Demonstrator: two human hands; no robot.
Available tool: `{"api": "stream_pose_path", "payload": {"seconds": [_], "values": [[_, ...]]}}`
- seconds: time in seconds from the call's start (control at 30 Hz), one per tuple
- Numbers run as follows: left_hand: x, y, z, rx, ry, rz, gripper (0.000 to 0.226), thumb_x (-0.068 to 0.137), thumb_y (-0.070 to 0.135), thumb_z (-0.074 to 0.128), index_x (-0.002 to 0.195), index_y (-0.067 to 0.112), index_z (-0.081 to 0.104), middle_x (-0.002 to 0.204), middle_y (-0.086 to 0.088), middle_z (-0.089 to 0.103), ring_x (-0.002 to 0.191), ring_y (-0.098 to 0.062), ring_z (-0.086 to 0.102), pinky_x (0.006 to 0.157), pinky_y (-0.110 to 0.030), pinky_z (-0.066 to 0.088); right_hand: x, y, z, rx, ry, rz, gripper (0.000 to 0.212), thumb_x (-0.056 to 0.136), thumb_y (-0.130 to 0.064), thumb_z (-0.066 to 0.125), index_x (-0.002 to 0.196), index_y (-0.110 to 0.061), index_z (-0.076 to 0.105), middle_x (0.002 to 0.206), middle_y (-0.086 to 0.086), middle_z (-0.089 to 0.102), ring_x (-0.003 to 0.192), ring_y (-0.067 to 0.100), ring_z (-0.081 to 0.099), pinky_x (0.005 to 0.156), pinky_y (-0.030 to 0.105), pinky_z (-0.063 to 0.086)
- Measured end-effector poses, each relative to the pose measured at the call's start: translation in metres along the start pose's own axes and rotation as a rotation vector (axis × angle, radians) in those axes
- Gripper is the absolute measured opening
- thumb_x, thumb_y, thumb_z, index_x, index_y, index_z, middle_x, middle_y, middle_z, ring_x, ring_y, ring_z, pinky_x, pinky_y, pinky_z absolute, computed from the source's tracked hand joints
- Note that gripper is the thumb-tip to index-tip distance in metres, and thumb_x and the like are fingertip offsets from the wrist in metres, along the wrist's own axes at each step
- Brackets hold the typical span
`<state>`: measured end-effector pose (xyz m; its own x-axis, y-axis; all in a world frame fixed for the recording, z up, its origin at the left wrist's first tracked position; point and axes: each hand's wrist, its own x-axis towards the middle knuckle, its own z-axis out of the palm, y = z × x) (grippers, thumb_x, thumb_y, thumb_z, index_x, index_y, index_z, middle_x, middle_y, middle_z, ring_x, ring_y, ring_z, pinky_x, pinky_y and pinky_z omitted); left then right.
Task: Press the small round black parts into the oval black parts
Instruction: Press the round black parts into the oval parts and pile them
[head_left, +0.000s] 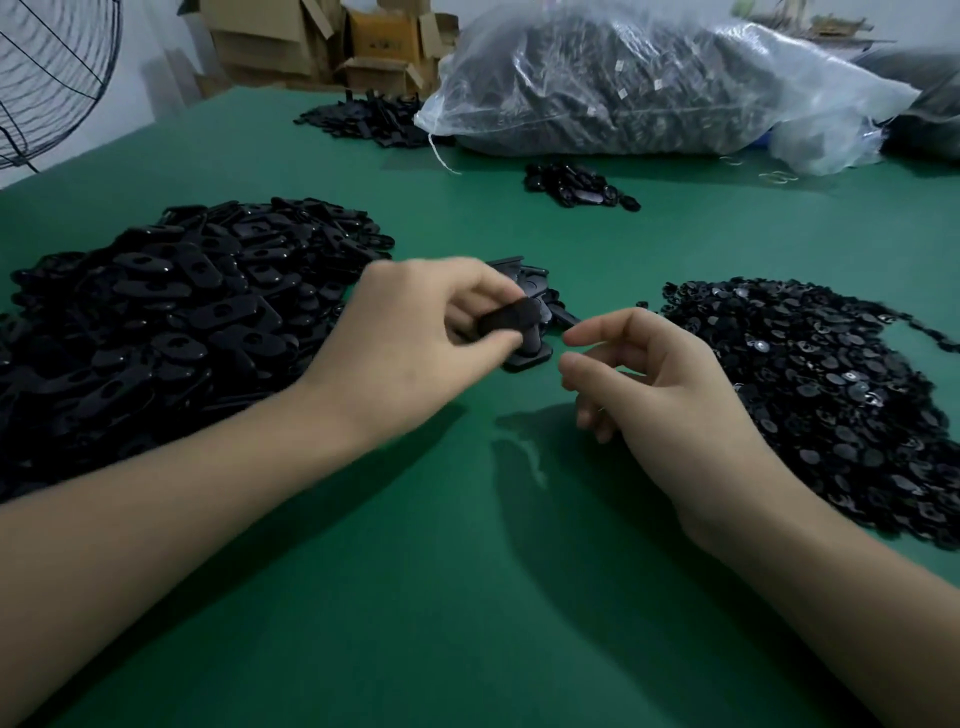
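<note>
A large heap of oval black parts (171, 312) covers the left of the green table (467, 597). On the right lies a heap of small round black parts (831, 395). My left hand (415, 343) pinches one oval black part (511, 317) between thumb and fingers, just above a few more oval parts (524, 358) lying at the table's centre. My right hand (654, 379) hovers just right of that part, fingers loosely curled, thumb and forefinger apart with nothing visible between them.
A small cluster of black parts (576, 184) lies further back. Behind it sit a big clear plastic bag of black parts (649, 83), another pile of flat black pieces (363, 119), cardboard boxes (322, 41) and a wire fan guard (47, 78) at far left.
</note>
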<state>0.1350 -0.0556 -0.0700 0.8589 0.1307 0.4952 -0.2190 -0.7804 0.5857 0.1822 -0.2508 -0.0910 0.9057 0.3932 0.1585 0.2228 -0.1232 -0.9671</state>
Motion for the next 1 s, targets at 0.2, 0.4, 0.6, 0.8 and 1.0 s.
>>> {"api": "stream_pose_path", "payload": {"seconds": [0.2, 0.4, 0.6, 0.8, 1.0], "values": [[0.051, -0.012, 0.024, 0.169, -0.014, -0.131, 0.024, 0.086, 0.034, 0.077, 0.110, 0.034, 0.079, 0.100, 0.014, 0.072, 0.100, -0.011, 0.069, 0.093, -0.036, 0.056, 0.003, 0.005, 0.000, -0.049, 0.017, -0.024, 0.012, 0.083, -0.024, 0.068, 0.094, -0.029, 0.066, 0.079, -0.005, 0.066, 0.058, 0.014, 0.063, 0.061, 0.040, 0.047], [0.060, -0.018, 0.035, 0.166, 0.032, -0.129, 0.029, 0.089, 0.039, 0.076, 0.116, 0.029, 0.078, 0.101, 0.008, 0.064, 0.099, -0.014, 0.062, 0.091, -0.028, 0.051, 0.005, 0.007, -0.003, -0.033, 0.012, -0.024, 0.012, 0.088, -0.016, 0.068, 0.096, -0.025, 0.067, 0.079, -0.004, 0.066, 0.057, 0.015, 0.063, 0.063, 0.039, 0.048], [0.066, -0.040, -0.016, 0.567, -0.168, -0.256, 0.031, 0.098, 0.032, 0.067, 0.127, 0.024, 0.072, 0.132, -0.001, 0.069, 0.118, -0.025, 0.064, 0.106, -0.039, 0.049, 0.006, 0.005, -0.006, -0.064, 0.035, -0.046, 0.014, 0.090, -0.016, 0.068, 0.094, -0.029, 0.067, 0.080, -0.004, 0.066, 0.061, 0.014, 0.064, 0.063, 0.041, 0.049], [0.047, -0.056, -0.030, 0.924, -0.279, -0.329, 0.037, 0.098, 0.048, 0.062, 0.117, 0.017, 0.074, 0.120, -0.007, 0.068, 0.115, -0.034, 0.062, 0.093, -0.043, 0.051, 0.007, 0.003, -0.006, -0.092, 0.065, -0.053, 0.014, 0.090, -0.018, 0.067, 0.093, -0.031, 0.067, 0.080, -0.005, 0.066, 0.065, 0.014, 0.061, 0.065, 0.041, 0.051], [0.044, -0.055, -0.035, 0.782, -0.206, -0.367, 0.017, 0.093, 0.027, 0.073, 0.110, 0.029, 0.078, 0.109, 0.000, 0.075, 0.105, -0.030, 0.067, 0.088, -0.041, 0.057, 0.008, -0.005, -0.008, -0.125, 0.118, -0.035, 0.015, 0.092, -0.013, 0.066, 0.094, -0.028, 0.066, 0.085, 0.000, 0.069, 0.069, 0.014, 0.063, 0.065, 0.037, 0.050]]}}
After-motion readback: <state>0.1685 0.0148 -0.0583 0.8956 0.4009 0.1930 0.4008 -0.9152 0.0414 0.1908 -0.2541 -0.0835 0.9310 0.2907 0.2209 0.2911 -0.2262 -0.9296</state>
